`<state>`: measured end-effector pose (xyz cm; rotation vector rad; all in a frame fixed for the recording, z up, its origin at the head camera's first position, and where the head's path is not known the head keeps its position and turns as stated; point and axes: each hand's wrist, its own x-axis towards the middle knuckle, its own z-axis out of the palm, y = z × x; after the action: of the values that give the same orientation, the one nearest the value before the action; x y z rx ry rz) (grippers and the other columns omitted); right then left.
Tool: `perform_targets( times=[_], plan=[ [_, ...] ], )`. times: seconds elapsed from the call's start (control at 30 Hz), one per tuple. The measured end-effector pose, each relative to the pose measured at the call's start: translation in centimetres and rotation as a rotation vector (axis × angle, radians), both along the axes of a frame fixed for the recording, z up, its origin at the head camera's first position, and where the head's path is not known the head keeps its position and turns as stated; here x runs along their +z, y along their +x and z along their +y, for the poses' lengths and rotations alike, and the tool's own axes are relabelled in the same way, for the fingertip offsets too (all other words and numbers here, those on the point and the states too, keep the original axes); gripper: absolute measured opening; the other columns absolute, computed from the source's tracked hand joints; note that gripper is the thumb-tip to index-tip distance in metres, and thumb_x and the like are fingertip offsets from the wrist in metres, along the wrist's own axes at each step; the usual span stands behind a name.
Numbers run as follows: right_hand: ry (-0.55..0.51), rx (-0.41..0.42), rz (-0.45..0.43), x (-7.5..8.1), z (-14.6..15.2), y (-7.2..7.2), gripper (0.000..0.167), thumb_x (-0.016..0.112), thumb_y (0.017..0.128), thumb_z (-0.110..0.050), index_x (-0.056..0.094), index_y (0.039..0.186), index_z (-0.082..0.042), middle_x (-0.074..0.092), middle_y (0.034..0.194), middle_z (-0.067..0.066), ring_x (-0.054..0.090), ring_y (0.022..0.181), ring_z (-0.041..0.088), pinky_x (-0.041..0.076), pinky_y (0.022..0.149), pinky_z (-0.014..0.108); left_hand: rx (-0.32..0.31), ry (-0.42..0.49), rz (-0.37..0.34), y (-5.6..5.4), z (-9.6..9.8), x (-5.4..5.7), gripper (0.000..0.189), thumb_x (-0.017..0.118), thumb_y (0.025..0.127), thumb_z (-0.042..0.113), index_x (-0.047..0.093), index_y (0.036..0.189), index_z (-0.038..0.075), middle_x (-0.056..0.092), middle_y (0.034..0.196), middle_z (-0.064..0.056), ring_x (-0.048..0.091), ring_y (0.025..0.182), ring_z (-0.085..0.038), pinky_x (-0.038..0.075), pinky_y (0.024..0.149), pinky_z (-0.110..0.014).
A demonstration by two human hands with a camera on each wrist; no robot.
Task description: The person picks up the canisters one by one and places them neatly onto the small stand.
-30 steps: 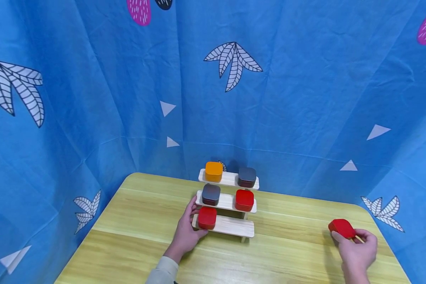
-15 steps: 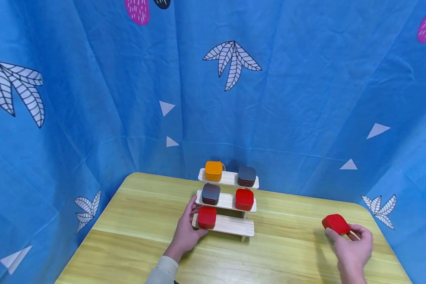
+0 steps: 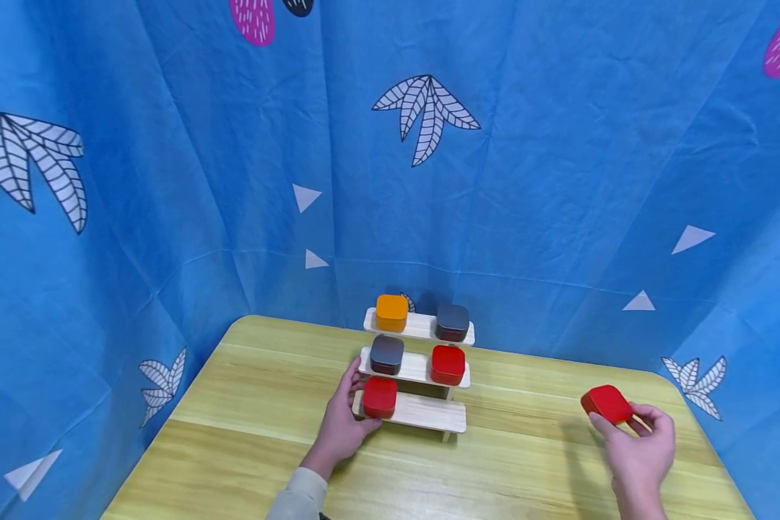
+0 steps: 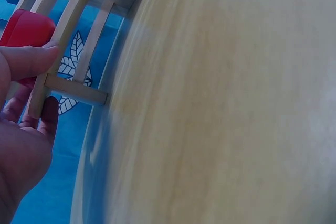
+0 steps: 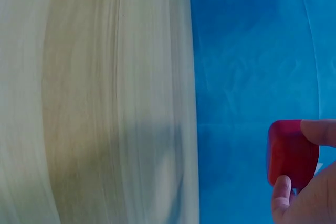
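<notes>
A small three-tier wooden stand (image 3: 429, 416) stands on the table, and my left hand (image 3: 341, 426) grips the left end of its lowest shelf. In the left wrist view the thumb (image 4: 31, 60) lies along the shelf's front edge beside a red rounded box (image 4: 26, 29), with fingers curled round the shelf end. Off to the right, my right hand (image 3: 643, 448) holds another red rounded box (image 3: 607, 404) above the table, pinched between thumb and fingers. In the right wrist view this red box (image 5: 291, 153) is tilted, its far side hidden.
On the middle shelf are a dark grey box (image 3: 386, 354) and a red box (image 3: 448, 365). The top shelf bears an orange box (image 3: 391, 312) and another dark grey box (image 3: 452, 322). A blue patterned curtain (image 3: 533, 217) hangs behind the wooden table (image 3: 247, 404).
My right hand has moved left and slightly away from me, carrying the red box. The left hand and the stand have stayed in place.
</notes>
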<state>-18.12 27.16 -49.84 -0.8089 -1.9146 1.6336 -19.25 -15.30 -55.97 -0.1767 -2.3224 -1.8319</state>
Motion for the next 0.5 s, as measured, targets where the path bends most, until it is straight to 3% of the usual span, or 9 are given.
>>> perform_targets(
  times=[0.5],
  plan=[
    [0.008, 0.037, 0.064, 0.4, -1.5, 0.3, 0.054, 0.085, 0.072, 0.006, 0.053, 0.107, -0.02, 0.048, 0.114, -0.007, 0.049, 0.1, 0.01, 0.049, 0.057, 0.01, 0.015, -0.007, -0.02, 0.0, 0.0, 0.0, 0.113, 0.081, 0.071, -0.015, 0.024, 0.159, 0.028, 0.047, 0.14, 0.001, 0.045, 0.128, -0.024, 0.033, 0.109, -0.058]
  ],
)
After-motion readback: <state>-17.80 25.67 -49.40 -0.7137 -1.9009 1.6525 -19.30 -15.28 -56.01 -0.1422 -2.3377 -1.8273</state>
